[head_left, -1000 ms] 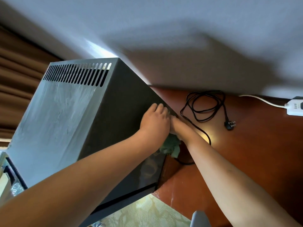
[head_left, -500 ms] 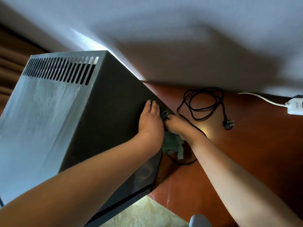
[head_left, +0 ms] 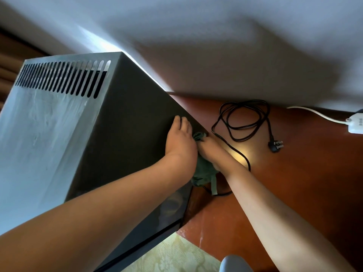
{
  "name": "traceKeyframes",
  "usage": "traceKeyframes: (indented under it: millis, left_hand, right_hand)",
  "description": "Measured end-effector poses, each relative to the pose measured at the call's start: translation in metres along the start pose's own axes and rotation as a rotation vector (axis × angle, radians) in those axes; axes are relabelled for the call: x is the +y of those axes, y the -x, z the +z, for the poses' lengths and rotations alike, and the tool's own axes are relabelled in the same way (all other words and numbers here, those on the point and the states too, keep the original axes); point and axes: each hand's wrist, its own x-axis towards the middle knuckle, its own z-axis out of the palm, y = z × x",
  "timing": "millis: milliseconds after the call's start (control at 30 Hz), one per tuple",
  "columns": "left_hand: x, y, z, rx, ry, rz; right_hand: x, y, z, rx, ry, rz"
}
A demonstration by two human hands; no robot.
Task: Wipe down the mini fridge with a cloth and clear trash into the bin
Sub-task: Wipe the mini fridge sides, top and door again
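The dark grey mini fridge (head_left: 125,134) stands on a reddish wooden surface, its pale back panel with vent slots facing up-left. My left hand (head_left: 180,142) lies flat on the fridge's dark side near the lower edge, fingers together. Just to its right, my right hand (head_left: 208,150) grips a green cloth (head_left: 203,171) pressed against the fridge's edge; part of the cloth hangs below my wrist. My right hand's fingers are mostly hidden behind the left hand and the cloth.
A black power cord (head_left: 243,118) lies coiled on the wooden surface (head_left: 304,173), its plug to the right. A white power strip (head_left: 356,124) with a white cable sits at the far right. The white wall is close behind. A pale patterned floor shows below.
Both hands have slid slightly up along the fridge's side edge with the cloth. The view has shifted a little over the fridge.
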Motion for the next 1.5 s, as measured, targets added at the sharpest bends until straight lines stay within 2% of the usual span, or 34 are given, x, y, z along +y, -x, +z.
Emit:
traceKeyframes:
  millis: [67,133,200,233,433,500,600,700,833,967,1033,1133,1233,1333,1433,1500]
  left_hand:
    - [0.0,-0.001,-0.001,0.007,0.007,-0.006]
    - [-0.001,-0.002,-0.001,0.012,0.017,-0.01]
    - [-0.001,-0.003,0.0,0.02,0.016,-0.011]
    - [-0.001,-0.004,0.001,0.026,0.016,-0.011]
    - [-0.001,-0.003,0.004,0.064,0.023,-0.015]
    - [-0.001,-0.003,0.005,0.069,0.038,-0.014]
    - [-0.003,-0.004,0.006,0.077,0.04,-0.017]
    - [-0.004,-0.003,0.006,0.089,0.044,-0.019]
    - [-0.004,-0.005,0.006,0.099,0.057,-0.019]
    - [-0.003,-0.003,0.006,0.1,0.055,-0.017]
    - [-0.003,-0.004,0.006,0.099,0.051,-0.022]
    - [-0.004,-0.004,0.006,0.098,0.057,-0.021]
    - [-0.006,-0.003,0.006,0.098,0.058,-0.016]
    - [-0.006,-0.002,0.006,0.11,0.05,-0.017]
    - [-0.012,0.003,0.006,0.13,0.036,0.003]
    - [-0.018,0.01,0.004,0.154,0.04,0.026]
  right_hand:
    - [-0.011,-0.007,-0.004,0.058,-0.071,-0.115]
    - [-0.024,-0.021,-0.009,0.163,0.025,-0.2]
    - [-0.026,-0.036,-0.011,0.243,0.158,-0.194]
    - [-0.02,-0.04,-0.011,0.249,0.149,-0.151]
    - [0.032,-0.031,0.012,0.018,0.069,0.109]
    - [0.033,-0.033,0.01,-0.004,-0.018,0.158]
    - [0.024,-0.043,-0.003,0.076,-0.079,0.003]
    - [0.022,-0.052,-0.009,0.151,-0.002,-0.054]
    - [0.049,-0.044,0.001,0.057,0.061,0.024]
    - [0.064,-0.039,0.003,-0.048,-0.078,0.108]
    - [0.05,-0.056,-0.005,0.0,-0.13,0.091]
    - [0.023,-0.079,-0.021,0.136,-0.003,0.029]
    - [0.021,-0.074,-0.022,0.171,0.062,-0.024]
    - [0.041,-0.045,-0.006,0.095,0.043,-0.016]
    - [0.062,-0.023,0.003,-0.003,0.202,0.026]
    - [0.06,-0.018,0.004,-0.053,0.175,0.028]
